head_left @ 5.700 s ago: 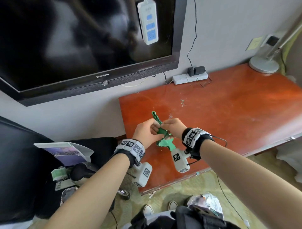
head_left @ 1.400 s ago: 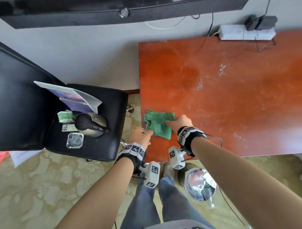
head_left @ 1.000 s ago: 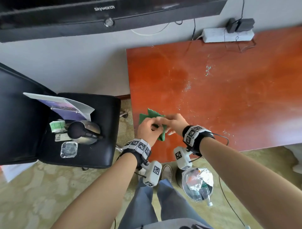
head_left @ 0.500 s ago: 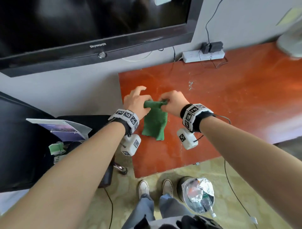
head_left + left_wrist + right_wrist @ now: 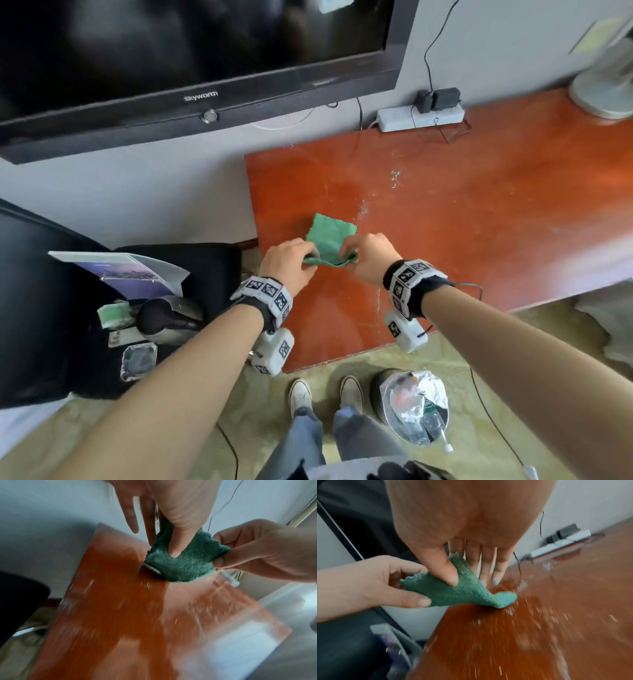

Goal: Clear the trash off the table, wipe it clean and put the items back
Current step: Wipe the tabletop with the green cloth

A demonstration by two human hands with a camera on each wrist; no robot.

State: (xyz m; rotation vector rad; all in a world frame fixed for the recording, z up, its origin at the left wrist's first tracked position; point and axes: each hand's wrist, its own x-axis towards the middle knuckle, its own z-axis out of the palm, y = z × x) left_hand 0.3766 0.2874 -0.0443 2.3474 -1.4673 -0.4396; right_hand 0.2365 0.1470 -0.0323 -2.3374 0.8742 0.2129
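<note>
Both hands pinch the green cloth on the speckled red table under a wall television.

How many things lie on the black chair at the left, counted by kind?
Brochure: 1
Kettle: 1
Green packet: 1
Small card: 1
Glass ashtray: 1
Total: 5, all on the black chair, as far as the head view shows.
</note>
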